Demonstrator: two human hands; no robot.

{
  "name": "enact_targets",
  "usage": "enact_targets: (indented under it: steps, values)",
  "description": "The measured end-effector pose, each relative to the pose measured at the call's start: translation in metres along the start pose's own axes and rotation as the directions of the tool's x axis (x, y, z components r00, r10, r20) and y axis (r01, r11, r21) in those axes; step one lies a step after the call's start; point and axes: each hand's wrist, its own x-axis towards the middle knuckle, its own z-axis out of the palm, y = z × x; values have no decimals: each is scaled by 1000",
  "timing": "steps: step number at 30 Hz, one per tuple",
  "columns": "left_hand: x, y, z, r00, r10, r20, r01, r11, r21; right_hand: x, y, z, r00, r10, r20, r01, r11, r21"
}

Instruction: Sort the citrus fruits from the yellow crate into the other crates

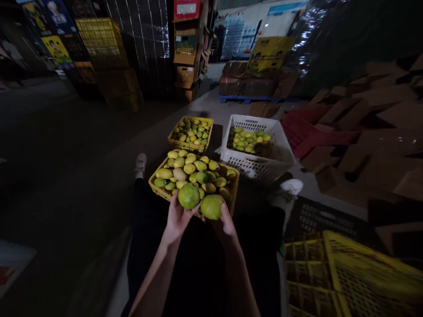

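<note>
My left hand (179,216) is closed around a round green lemon (189,196). Beside it, a paler yellow-green lemon (212,207) sits in my right hand (225,223), its thumb along the fruit's right side. Both fruits are held close together over the near edge of a yellow crate (233,193) heaped with yellow and green lemons (190,169). Behind that crate stands a smaller-looking yellow crate (172,138) with more lemons. To its right is a white crate (280,147), partly filled with yellow-green lemons (246,141).
Yellow crates (330,264) stand at my lower right. A red crate (307,132) and piled cardboard boxes (383,158) lie further right. Stacked boxes (185,57) and a blue pallet (246,99) are at the back. My shoes (291,188) flank the crates.
</note>
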Motion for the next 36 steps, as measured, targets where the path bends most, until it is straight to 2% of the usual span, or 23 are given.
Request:
enact_targets:
  steps: [3,8,13,18,24,31,36]
  values:
    - [3,-2,-1,1000,-7,-4,7,999,40,4,4,-2,994,105,43,-107,993,52]
    - [5,-7,-3,1000,3,1,-3,997,75,6,1,-2,974,213,73,-212,977,-19]
    - [3,-10,0,995,-29,-93,39,994,104,5,1,2,977,211,-12,-211,977,43]
    - [3,-10,1,996,-41,-79,51,991,124,5,0,2,973,225,-44,-222,973,61]
    - [6,-8,-5,994,-50,-94,62,990,130,4,-3,5,977,215,-1,-215,976,37]
    - [4,-2,-4,991,-85,-102,93,993,74,0,-9,8,966,232,-112,-234,972,0]
    - [2,-1,-1,982,-140,-129,153,983,99,-2,-11,6,966,251,-70,-254,966,-39]
